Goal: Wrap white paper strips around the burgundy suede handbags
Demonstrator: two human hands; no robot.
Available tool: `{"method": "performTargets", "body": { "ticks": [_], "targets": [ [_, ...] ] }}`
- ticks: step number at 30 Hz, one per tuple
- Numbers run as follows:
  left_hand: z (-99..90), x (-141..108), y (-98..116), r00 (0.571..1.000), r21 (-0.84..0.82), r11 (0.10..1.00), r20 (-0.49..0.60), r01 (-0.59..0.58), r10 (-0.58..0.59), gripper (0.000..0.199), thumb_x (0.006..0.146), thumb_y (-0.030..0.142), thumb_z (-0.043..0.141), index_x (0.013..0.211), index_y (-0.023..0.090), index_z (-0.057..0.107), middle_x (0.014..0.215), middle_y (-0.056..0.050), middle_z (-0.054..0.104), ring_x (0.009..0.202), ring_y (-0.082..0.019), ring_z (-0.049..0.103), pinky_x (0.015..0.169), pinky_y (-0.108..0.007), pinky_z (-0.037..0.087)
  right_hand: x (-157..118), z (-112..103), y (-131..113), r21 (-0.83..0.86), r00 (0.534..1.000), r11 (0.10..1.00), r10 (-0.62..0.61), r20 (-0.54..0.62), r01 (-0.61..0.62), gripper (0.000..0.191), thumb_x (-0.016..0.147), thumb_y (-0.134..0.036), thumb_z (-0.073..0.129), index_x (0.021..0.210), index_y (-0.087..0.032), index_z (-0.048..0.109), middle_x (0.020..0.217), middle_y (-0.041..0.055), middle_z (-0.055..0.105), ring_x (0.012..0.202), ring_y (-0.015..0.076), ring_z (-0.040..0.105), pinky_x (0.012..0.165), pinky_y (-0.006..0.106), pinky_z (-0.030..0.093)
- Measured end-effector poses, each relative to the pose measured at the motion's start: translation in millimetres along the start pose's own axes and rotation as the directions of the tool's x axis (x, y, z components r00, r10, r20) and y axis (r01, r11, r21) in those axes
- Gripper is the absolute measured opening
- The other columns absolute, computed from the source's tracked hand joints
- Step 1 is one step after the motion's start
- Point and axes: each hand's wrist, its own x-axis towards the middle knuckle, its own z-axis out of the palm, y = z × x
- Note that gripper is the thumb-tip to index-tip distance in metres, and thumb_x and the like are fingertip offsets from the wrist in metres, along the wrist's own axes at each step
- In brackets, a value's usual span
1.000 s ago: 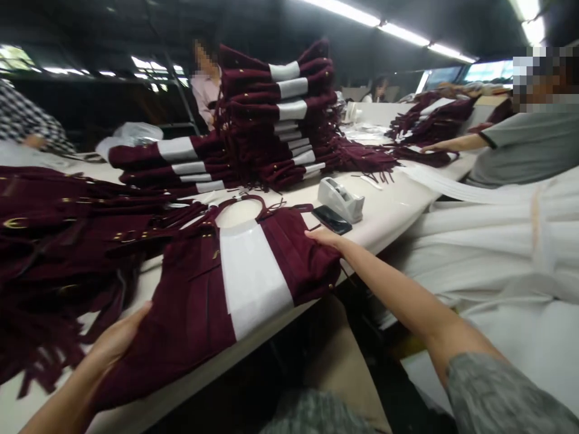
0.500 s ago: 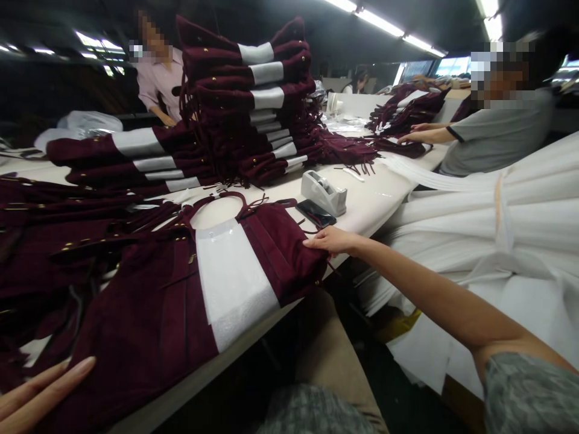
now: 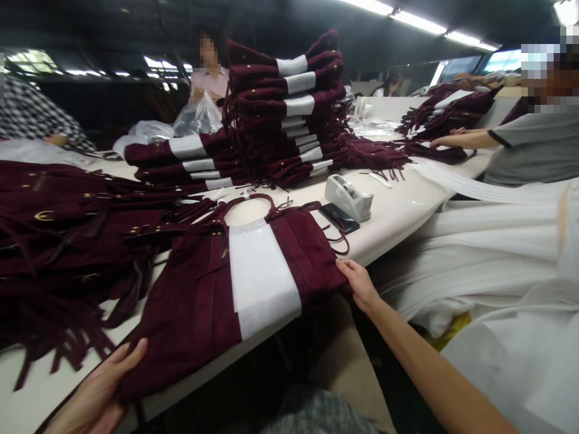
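A maroon suede-like bag (image 3: 181,307) lies flat across the front edge of the white table, a white foam band (image 3: 262,271) wrapped round its middle. My left hand (image 3: 102,383) grips its near left corner, thumb on top and fingers underneath. At the opposite end, my right hand (image 3: 359,282) pinches the bag's right edge. The bag's round handle (image 3: 248,198) and thin cords rest on the table behind it. Just beyond the right end lie a dark phone (image 3: 339,217) and a grey tape dispenser (image 3: 348,196).
Loose fringed maroon bags (image 3: 81,223) pile up at left. Banded bags form a tall stack (image 3: 289,108) and a lower one (image 3: 181,160) behind. White foam sheets (image 3: 497,253) bulge at right. Co-workers stand at the far left, behind the stacks and at right (image 3: 529,144).
My left hand has come further into view and closed on the bag's left corner. The right hand has slid slightly nearer along the right edge. The view has swung left.
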Motion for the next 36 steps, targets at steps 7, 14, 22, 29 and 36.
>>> {"method": "performTargets", "body": {
  "ticks": [7, 14, 22, 29, 36],
  "targets": [
    [-3.6, -4.7, 9.9, 0.981, 0.065, 0.984, -0.092, -0.168, 0.173, 0.065, 0.057, 0.049, 0.073, 0.114, 0.025, 0.057, 0.117, -0.009, 0.065, 0.114, -0.037, 0.059, 0.099, -0.058, 0.048, -6.6, 0.9, 25.7, -0.145, 0.963, 0.987, -0.099, -0.251, 0.064, 0.055, 0.067, -0.066, 0.067, 0.096, -0.020, 0.059, 0.091, 0.0080, 0.068, 0.091, 0.0275, 0.063, 0.076, 0.035, 0.051],
    [11.0, -52.7, 18.6, 0.410, 0.391, 0.270, 0.335, -0.880, 0.848, 0.061, 0.090, 0.011, 0.032, 0.144, 0.040, 0.036, 0.151, 0.002, 0.038, 0.137, -0.023, 0.038, 0.118, -0.046, 0.031, -24.7, -5.7, 26.2, 0.334, 0.886, 0.822, 0.404, 0.229, -0.461, 0.048, 0.074, -0.058, 0.070, 0.106, -0.023, 0.064, 0.090, 0.0073, 0.072, 0.066, 0.0229, 0.067, 0.059, 0.037, 0.056],
    [63.2, -85.7, 43.0, 0.229, 0.331, 0.023, 0.602, -0.943, 0.765, 0.105, 0.071, 0.039, 0.076, 0.153, 0.026, 0.011, 0.155, -0.016, 0.022, 0.140, -0.039, 0.026, 0.112, -0.062, 0.028, -36.6, 11.4, 28.6, 0.547, 0.867, 0.679, 0.307, 0.394, -0.489, 0.029, 0.076, -0.038, 0.076, 0.101, -0.026, 0.071, 0.104, 0.0033, 0.073, 0.097, 0.0263, 0.068, 0.078, 0.039, 0.060],
    [141.1, -87.7, 40.1, 0.215, 0.502, -0.208, 0.659, -0.839, 0.721, 0.074, 0.087, 0.017, 0.058, 0.151, 0.015, 0.021, 0.147, -0.022, 0.038, 0.136, -0.033, 0.038, 0.109, -0.051, 0.041, -55.5, 16.5, 31.5, 0.392, 0.962, 0.879, 0.256, 0.092, -0.271, 0.059, 0.061, -0.043, 0.087, 0.107, -0.013, 0.068, 0.094, 0.0056, 0.074, 0.089, 0.0253, 0.070, 0.070, 0.029, 0.059],
    [140.7, -82.9, 39.2, 0.319, 0.578, -0.156, 0.632, -0.801, 0.706, 0.065, 0.077, -0.006, 0.038, 0.140, 0.009, 0.044, 0.136, -0.022, 0.052, 0.124, -0.029, 0.054, 0.102, -0.039, 0.048, -67.7, 5.1, 21.2, 0.101, 0.966, 0.962, 0.245, 0.076, -0.252, 0.076, 0.072, -0.067, 0.069, 0.122, -0.012, 0.058, 0.099, 0.0097, 0.073, 0.091, 0.0288, 0.070, 0.070, 0.033, 0.059]
  ]
}}
